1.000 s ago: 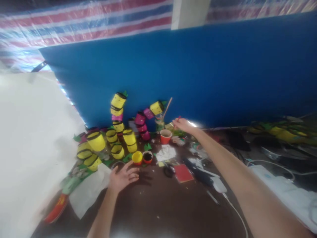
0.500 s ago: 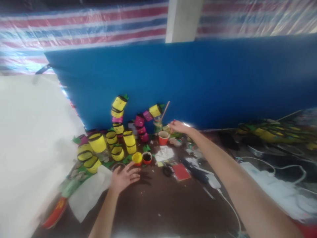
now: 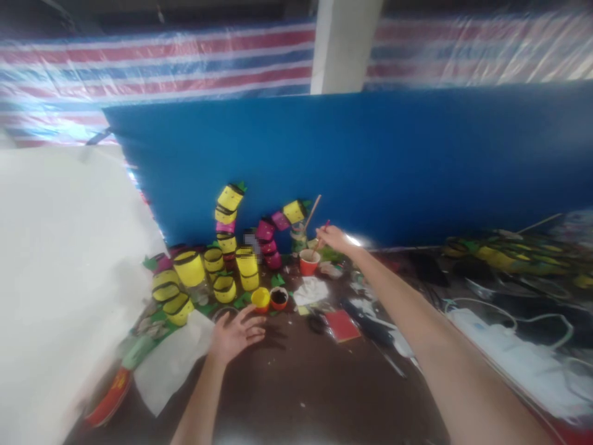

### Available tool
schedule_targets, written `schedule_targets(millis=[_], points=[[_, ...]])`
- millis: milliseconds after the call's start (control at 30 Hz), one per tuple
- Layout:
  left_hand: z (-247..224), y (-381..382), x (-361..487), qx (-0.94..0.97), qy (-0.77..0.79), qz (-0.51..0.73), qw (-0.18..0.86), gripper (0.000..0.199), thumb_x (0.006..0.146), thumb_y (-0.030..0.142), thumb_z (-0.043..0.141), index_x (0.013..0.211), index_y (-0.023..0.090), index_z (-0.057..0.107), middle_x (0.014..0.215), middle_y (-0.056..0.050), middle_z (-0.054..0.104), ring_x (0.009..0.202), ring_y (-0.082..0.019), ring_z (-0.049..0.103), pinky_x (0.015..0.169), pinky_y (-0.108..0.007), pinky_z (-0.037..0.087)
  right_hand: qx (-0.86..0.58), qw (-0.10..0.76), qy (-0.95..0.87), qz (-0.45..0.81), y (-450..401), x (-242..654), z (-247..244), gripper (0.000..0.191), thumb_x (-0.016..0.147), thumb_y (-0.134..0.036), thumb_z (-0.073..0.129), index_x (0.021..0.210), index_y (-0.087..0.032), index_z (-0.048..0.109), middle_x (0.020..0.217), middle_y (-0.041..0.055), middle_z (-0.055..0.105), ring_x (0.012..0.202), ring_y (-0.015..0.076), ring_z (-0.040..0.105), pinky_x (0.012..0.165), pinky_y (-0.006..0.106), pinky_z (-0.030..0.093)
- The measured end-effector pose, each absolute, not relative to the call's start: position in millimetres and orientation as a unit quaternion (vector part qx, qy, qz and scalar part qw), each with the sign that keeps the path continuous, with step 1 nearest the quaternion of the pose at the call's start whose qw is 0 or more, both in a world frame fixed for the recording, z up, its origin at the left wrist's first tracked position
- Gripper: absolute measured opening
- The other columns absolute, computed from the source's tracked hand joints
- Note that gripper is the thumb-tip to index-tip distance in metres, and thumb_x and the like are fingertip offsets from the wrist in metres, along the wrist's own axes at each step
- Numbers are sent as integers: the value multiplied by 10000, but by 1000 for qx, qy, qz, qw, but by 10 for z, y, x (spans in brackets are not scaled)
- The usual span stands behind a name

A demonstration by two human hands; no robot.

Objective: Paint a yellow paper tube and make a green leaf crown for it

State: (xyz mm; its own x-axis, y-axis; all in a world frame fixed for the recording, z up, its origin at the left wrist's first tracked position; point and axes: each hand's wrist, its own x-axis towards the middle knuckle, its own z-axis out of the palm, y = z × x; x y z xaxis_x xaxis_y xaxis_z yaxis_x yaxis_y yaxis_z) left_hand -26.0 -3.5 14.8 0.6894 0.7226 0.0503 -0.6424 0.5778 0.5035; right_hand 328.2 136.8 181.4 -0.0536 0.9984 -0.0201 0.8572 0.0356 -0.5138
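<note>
Right hand (image 3: pixel 332 238) just right of frame centre, pinching thin stick (image 3: pixel 316 248), lower end in red cup (image 3: pixel 309 267). Left hand (image 3: pixel 235 337), lower left of centre, spread wide near yellow-filled cup (image 3: pixel 262 308) on tabletop (image 3: pixel 296 377); contact unclear.

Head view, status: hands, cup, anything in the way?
Right hand gripping thin stick, lower end at mouth of red cup. Left hand open, near yellow pot. Crumpled tissue nearby, apparently not blocking.
</note>
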Motion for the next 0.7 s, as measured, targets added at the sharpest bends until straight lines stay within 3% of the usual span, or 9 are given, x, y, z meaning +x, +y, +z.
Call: schedule_targets(millis=[133, 233, 500, 700], points=[[155, -47, -275, 248, 78, 386, 885, 655, 800, 533, 350, 1315, 128, 341, 1170, -215, 550, 987, -338, 569, 973, -520, 204, -650, 188, -709, 199, 1292, 3222, 1858, 277, 887, -380, 475, 900, -139, 609, 882, 42, 649, 765, 132, 612, 728, 310, 497], [167, -53, -272, 247, 76, 384, 886, 654, 794, 538, 364, 1304, 129, 360, 1174, -214, 547, 988, -339, 568, 972, -519, 206, -647, 230, -704, 181, 1189, 3259, 1980, 376, 894, -416, 405, 750, -143, 621, 730, 52, 685, 743, 162, 636, 725, 261, 473], [166, -49, -247, 251, 73, 371, 891, 652, 785, 526, 378, 1296, 119, 375, 1174, -213, 550, 987, -334, 569, 974, -518, 210, -676, 327, -633, 187, 814, 3652, 2227, 364, 900, -352, 313, 875, -115, 588, 742, 112, 705, 641, 181, 654, 595, 251, 488], [172, -61, -258, 245, 80, 373, 891, 666, 798, 519, 351, 1327, 114, 335, 1165, -208, 555, 985, -336, 573, 979, -519, 213, -672, 310, -629, 238, 546, 3746, 2192, 252, 845, -260, 376, 839, -131, 592, 704, 88, 707, 719, 197, 668, 701, 278, 502]])
